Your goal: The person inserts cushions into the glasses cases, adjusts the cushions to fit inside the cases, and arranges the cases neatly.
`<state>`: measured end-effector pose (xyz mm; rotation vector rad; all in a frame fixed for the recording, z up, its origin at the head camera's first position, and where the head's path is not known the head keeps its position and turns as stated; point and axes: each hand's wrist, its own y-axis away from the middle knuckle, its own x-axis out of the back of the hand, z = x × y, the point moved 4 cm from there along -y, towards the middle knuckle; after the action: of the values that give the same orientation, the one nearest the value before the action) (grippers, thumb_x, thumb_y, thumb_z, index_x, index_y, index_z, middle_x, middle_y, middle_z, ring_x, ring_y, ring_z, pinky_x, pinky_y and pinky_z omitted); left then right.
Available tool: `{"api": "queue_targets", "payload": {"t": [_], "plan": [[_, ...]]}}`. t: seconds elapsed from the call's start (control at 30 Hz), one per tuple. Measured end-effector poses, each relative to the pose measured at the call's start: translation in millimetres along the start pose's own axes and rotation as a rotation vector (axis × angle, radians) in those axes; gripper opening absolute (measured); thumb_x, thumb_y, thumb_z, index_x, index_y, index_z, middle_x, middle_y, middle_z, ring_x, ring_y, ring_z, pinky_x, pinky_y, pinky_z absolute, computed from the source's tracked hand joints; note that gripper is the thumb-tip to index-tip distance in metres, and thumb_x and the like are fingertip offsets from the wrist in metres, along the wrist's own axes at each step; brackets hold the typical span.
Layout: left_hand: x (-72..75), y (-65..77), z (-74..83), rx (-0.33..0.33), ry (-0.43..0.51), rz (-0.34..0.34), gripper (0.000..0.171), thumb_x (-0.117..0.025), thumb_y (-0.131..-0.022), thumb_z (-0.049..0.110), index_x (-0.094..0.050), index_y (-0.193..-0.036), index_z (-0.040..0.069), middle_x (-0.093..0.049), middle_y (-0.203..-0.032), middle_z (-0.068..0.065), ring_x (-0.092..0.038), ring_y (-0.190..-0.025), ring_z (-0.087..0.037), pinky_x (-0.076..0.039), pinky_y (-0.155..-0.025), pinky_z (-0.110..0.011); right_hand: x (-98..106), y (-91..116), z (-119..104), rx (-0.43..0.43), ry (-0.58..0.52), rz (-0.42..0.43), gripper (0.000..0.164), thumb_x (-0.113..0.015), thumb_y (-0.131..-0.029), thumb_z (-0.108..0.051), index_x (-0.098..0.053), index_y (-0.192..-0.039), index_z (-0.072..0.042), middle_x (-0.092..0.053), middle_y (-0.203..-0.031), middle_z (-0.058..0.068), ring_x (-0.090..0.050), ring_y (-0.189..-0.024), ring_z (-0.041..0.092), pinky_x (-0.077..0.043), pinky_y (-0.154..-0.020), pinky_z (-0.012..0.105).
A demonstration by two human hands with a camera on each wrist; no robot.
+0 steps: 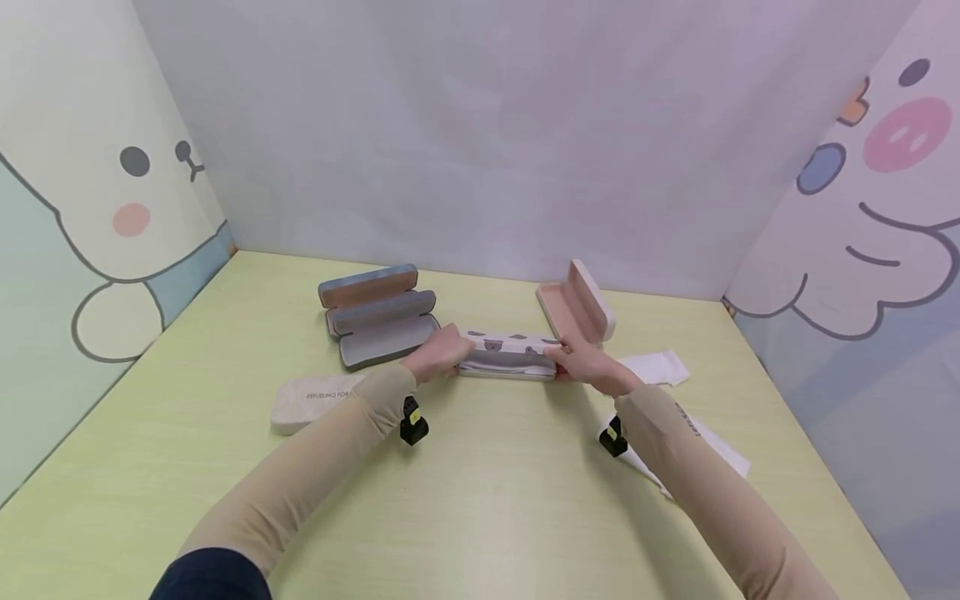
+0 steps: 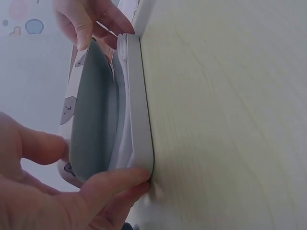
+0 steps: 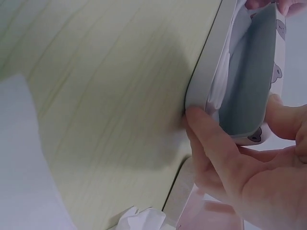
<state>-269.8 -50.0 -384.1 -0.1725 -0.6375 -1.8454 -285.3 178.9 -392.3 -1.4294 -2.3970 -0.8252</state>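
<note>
A glasses case (image 1: pixel 513 343) with a pale lid printed with grey bears stands partly open at the middle of the table, its grey lining (image 2: pixel 93 120) showing. Folded white cloth (image 3: pixel 220 86) lies inside along the front rim. My left hand (image 1: pixel 438 352) grips the left end, thumb on the lid and fingers at the base. At the opposite end, my right hand (image 1: pixel 591 365) holds it likewise, thumb on the lid and a finger by the lower corner. Both wrist views show the lid raised over the base, with a gap between them.
Behind my left hand an open blue-grey case (image 1: pixel 386 321) spreads its lids. A closed beige case (image 1: pixel 311 402) with lettering lies near my left forearm. An open pink case (image 1: pixel 573 304) stands at the back right. White cloths (image 1: pixel 660 367) lie around my right forearm.
</note>
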Motion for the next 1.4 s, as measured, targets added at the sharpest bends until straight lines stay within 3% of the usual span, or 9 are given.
{"api": "queue_targets", "payload": {"t": [0.1, 0.27, 0.37, 0.6, 0.8, 0.97, 1.07, 1.17, 1.4], "plan": [[-0.2, 0.4, -0.2, 0.003, 0.005, -0.006, 0.05, -0.038, -0.093, 0.01, -0.028, -0.138, -0.011, -0.038, -0.13, -0.02, -0.041, -0.095, -0.025, -0.039, -0.067, -0.029, 0, 0, -1, 0.008, 0.01, 0.007, 0.026, -0.04, -0.103, -0.018, -0.03, -0.08, -0.009, -0.034, -0.077, 0.001, -0.039, -0.073, 0.011, -0.045, -0.073, 0.025], [0.8, 0.9, -0.9, 0.004, -0.028, 0.0, 0.048, -0.039, -0.093, 0.011, -0.031, -0.136, -0.01, -0.041, -0.122, -0.017, -0.042, -0.097, -0.025, -0.038, -0.066, -0.027, -1, 0, -3, 0.031, 0.01, 0.001, 0.037, -0.04, -0.102, -0.015, -0.026, -0.068, -0.013, -0.024, -0.061, -0.005, -0.028, -0.06, 0.008, -0.038, -0.064, 0.024], [1.2, 1.5, -1.2, 0.0, -0.058, 0.006, 0.043, -0.039, -0.094, 0.012, -0.035, -0.132, -0.009, -0.042, -0.113, -0.015, -0.042, -0.094, -0.024, -0.037, -0.065, -0.026, -2, 0, -4, 0.053, 0.017, 0.003, 0.041, -0.04, -0.102, -0.014, -0.024, -0.064, -0.014, -0.021, -0.057, -0.006, -0.024, -0.055, 0.007, -0.034, -0.06, 0.023], [0.7, 2.5, -1.7, -0.008, -0.087, 0.01, 0.037, -0.039, -0.095, 0.013, -0.038, -0.127, -0.007, -0.042, -0.099, -0.012, -0.037, -0.068, -0.016, -0.033, -0.058, -0.025, -2, 1, -3, 0.067, 0.049, 0.018, 0.042, -0.042, -0.101, -0.012, -0.026, -0.062, -0.015, -0.023, -0.055, -0.007, -0.023, -0.053, 0.005, -0.03, -0.055, 0.02], [-0.7, 1.2, -4.6, -0.014, -0.093, 0.003, 0.035, -0.041, -0.096, 0.011, -0.037, -0.125, -0.007, -0.039, -0.085, -0.01, -0.028, -0.054, -0.013, -0.032, -0.059, -0.026, -6, 4, -3, 0.075, 0.093, 0.06, 0.032, -0.045, -0.099, -0.01, -0.038, -0.068, -0.009, -0.029, -0.057, -0.006, -0.026, -0.053, 0.006, -0.029, -0.054, 0.02], [-1.4, -0.1, -6.0, -0.047, -0.175, 0.054, 0.037, -0.046, -0.088, 0.002, -0.04, -0.123, -0.01, -0.049, -0.107, -0.019, -0.041, -0.072, -0.02, -0.036, -0.067, -0.029, -10, 7, -2, 0.04, 0.247, 0.169, 0.015, -0.049, -0.098, -0.012, -0.047, -0.091, 0.002, -0.041, -0.071, 0.003, -0.04, -0.065, 0.015, -0.034, -0.061, 0.025], [-2.8, -0.8, -5.7, -0.056, -0.249, 0.083, 0.044, -0.048, -0.085, -0.003, -0.041, -0.128, -0.013, -0.05, -0.127, -0.024, -0.047, -0.097, -0.027, -0.043, -0.086, -0.034, -11, 8, -1, 0.023, 0.356, 0.216, 0.023, -0.05, -0.098, -0.015, -0.049, -0.104, 0.007, -0.046, -0.08, 0.008, -0.045, -0.074, 0.02, -0.036, -0.066, 0.027], [-4.9, -0.6, -5.6, -0.047, -0.275, 0.087, 0.049, -0.051, -0.086, -0.005, -0.039, -0.132, -0.013, -0.048, -0.134, -0.026, -0.047, -0.109, -0.03, -0.042, -0.099, -0.04, -12, 8, -1, 0.017, 0.406, 0.224, 0.026, -0.05, -0.099, -0.016, -0.05, -0.106, 0.009, -0.046, -0.08, 0.009, -0.046, -0.075, 0.021, -0.037, -0.065, 0.028], [-5.7, 0.0, -5.1, -0.056, -0.298, 0.112, 0.047, -0.054, -0.084, -0.004, -0.042, -0.128, -0.013, -0.052, -0.128, -0.024, -0.05, -0.103, -0.029, -0.044, -0.09, -0.036, -12, 6, -1, 0.008, 0.399, 0.213, 0.029, -0.051, -0.098, -0.017, -0.049, -0.11, 0.009, -0.048, -0.084, 0.01, -0.048, -0.079, 0.022, -0.038, -0.068, 0.028]]}}
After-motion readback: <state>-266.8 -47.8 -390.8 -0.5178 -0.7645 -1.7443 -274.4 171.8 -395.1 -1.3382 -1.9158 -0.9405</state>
